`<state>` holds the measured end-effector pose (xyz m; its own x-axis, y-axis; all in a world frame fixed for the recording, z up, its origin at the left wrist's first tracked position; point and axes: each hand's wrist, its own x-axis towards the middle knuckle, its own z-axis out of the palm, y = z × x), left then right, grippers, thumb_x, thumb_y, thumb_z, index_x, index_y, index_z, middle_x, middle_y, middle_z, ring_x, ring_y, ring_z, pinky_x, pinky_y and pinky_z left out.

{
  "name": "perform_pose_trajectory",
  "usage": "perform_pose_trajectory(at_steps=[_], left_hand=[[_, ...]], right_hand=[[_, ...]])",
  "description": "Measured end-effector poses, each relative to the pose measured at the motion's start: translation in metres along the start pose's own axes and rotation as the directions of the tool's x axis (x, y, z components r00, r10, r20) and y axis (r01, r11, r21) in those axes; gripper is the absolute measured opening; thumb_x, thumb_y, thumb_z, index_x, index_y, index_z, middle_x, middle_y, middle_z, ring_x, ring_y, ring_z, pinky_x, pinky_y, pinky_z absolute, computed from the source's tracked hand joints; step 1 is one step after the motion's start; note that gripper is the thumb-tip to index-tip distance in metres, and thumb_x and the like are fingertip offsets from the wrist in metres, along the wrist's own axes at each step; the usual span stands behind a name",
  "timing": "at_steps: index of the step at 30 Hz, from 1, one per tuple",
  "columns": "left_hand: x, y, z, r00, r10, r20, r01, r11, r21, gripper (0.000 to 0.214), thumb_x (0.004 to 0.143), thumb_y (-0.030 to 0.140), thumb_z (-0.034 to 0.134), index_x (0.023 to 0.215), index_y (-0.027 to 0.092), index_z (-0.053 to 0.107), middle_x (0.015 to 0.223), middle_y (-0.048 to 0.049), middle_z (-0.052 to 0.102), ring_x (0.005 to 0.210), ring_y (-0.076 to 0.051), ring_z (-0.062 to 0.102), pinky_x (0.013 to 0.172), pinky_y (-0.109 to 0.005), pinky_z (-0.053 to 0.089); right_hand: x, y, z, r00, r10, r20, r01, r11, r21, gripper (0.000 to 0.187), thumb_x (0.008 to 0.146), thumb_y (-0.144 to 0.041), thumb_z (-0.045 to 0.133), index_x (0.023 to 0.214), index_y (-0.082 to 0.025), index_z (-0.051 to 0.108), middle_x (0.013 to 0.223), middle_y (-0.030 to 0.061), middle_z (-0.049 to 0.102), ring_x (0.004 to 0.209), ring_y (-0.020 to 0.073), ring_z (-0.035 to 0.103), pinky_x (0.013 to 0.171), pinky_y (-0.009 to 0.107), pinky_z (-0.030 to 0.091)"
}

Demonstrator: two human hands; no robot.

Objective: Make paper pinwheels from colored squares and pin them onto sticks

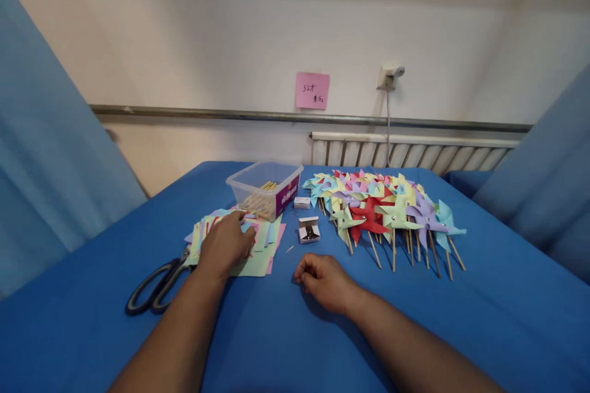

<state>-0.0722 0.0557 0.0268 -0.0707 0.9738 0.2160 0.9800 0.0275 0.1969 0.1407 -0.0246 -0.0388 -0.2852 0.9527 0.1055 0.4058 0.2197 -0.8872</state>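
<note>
My left hand (pixel 225 242) lies on a spread stack of coloured paper sheets (pixel 265 252), its fingers curled on the top sheets. My right hand (pixel 325 282) rests on the blue cloth to the right of the stack, fingers curled loosely into a fist; I cannot make out anything in it. A small wooden stick (pixel 289 249) lies between the two hands. Black scissors (pixel 157 285) lie left of the paper, partly under it.
A clear plastic box (pixel 265 187) with wooden sticks stands behind the paper. Two small white boxes (pixel 308 230) sit beside it, one open. Several finished paper pinwheels (pixel 382 209) lie in rows at the right. Blue curtains hang on both sides.
</note>
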Motion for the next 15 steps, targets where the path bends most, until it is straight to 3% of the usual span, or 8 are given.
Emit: perform_pose_trajectory(at_steps=[7, 15], left_hand=[[0.004, -0.007, -0.001, 0.999, -0.038, 0.012, 0.039, 0.998, -0.040, 0.057, 0.065, 0.008, 0.046, 0.121, 0.019, 0.055, 0.107, -0.0151, 0.068, 0.096, -0.032, 0.063, 0.070, -0.035, 0.044], [0.002, -0.004, -0.013, 0.989, -0.117, -0.093, 0.106, 0.987, -0.119, 0.056, 0.070, 0.010, 0.046, 0.125, 0.020, 0.051, 0.115, -0.0140, 0.065, 0.098, -0.036, 0.061, 0.072, -0.041, 0.045]], right_hand=[[-0.001, -0.002, -0.001, 1.000, -0.010, 0.023, 0.012, 0.999, -0.052, 0.025, 0.074, -0.006, 0.046, 0.080, -0.021, 0.065, 0.075, -0.0017, 0.068, 0.065, 0.0110, 0.060, 0.059, 0.020, 0.041], [-0.001, -0.003, -0.002, 0.999, -0.039, 0.030, 0.041, 0.996, -0.083, 0.027, 0.074, -0.005, 0.047, 0.081, -0.022, 0.066, 0.077, -0.0017, 0.069, 0.067, 0.0118, 0.061, 0.060, 0.020, 0.042]])
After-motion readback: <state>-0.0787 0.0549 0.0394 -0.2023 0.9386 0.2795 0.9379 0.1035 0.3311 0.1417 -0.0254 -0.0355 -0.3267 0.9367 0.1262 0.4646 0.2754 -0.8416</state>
